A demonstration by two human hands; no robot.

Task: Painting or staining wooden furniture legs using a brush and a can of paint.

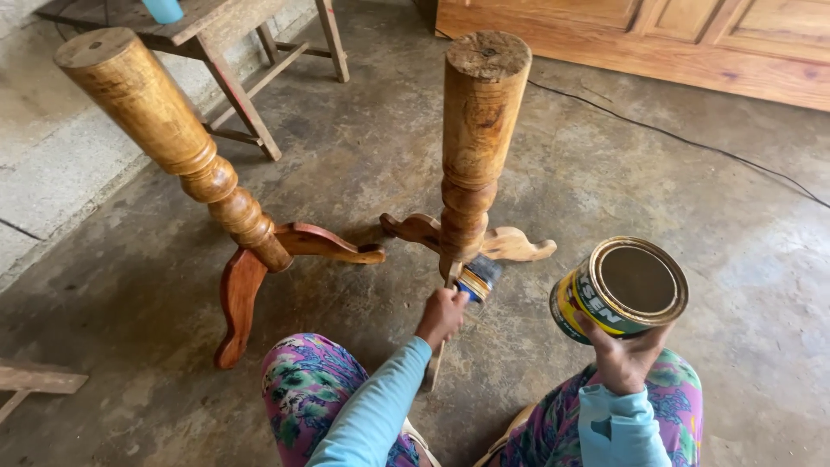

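My left hand (441, 316) grips a paintbrush (477, 278) whose bristles touch the base of a turned wooden pedestal (478, 130). This pedestal stands upright on curved feet (514, 245), directly in front of me. My right hand (624, 359) holds an open round tin (624, 288) from below; the tin is tilted toward me and has dark liquid inside. A second, similar pedestal (177, 143), with reddish-brown feet (239, 298), stands to the left. My knees in floral trousers (307, 389) show at the bottom.
The floor is bare concrete (605, 156). A wooden stool or table frame (233, 78) stands at the back left. A wooden panelled door (657, 39) lies along the back right, with a black cable (692, 138) running across the floor. A wood scrap (35, 380) lies at the left edge.
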